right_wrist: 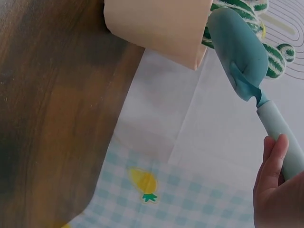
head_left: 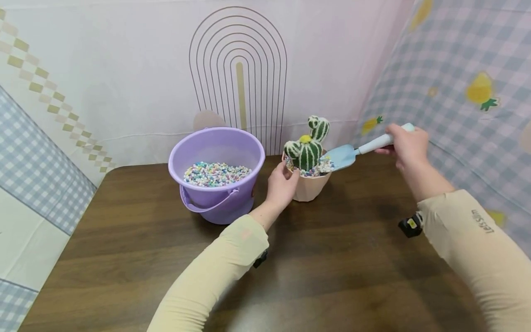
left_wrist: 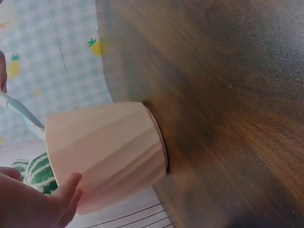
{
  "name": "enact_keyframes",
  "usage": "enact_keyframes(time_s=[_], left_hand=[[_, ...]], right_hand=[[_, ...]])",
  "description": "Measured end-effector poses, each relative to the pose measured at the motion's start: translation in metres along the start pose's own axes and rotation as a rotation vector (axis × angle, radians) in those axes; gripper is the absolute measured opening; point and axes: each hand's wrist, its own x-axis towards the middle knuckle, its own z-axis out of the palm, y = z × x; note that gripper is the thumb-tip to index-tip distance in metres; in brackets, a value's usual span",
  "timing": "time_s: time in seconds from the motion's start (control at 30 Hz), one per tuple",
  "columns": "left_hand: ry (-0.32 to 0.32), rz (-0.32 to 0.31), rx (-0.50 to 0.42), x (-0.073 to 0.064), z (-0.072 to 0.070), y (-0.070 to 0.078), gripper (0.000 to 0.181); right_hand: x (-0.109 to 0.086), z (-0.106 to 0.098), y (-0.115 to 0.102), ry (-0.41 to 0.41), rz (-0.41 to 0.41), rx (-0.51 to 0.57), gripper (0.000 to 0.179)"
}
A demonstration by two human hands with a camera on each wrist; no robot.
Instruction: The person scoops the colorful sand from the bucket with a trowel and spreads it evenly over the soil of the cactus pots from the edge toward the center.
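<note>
My right hand (head_left: 408, 145) grips the pale handle of a light blue garden trowel (head_left: 342, 157). The trowel's blade reaches over the right rim of a pale pink plant pot (head_left: 310, 188), with small multicoloured beads (head_left: 326, 164) at its tip. A knitted-looking green and white cactus (head_left: 309, 154) with a yellow flower stands in the pot among more beads. My left hand (head_left: 283, 184) holds the pot at its left rim, fingertips at the edge. In the left wrist view, a finger and thumb of that hand (left_wrist: 57, 199) lie against the ribbed wall of the pot (left_wrist: 104, 152).
Left of the pot stands a purple bucket (head_left: 215, 203), partly filled with multicoloured beads (head_left: 215, 174), its handle hanging down in front. Both containers stand near the back edge of a dark wooden table (head_left: 323, 272). Patterned cloth (head_left: 137, 74) hangs behind and at the sides.
</note>
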Motion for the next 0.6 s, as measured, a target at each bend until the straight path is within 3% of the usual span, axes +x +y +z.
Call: enact_keyframes(time_s=[0.6], left_hand=[[-0.026, 0.043, 0.077, -0.001, -0.005, 0.007, 0.052]], right_hand=[[0.001, -0.006, -0.015, 0.016, -0.081, 0.013, 0.009]])
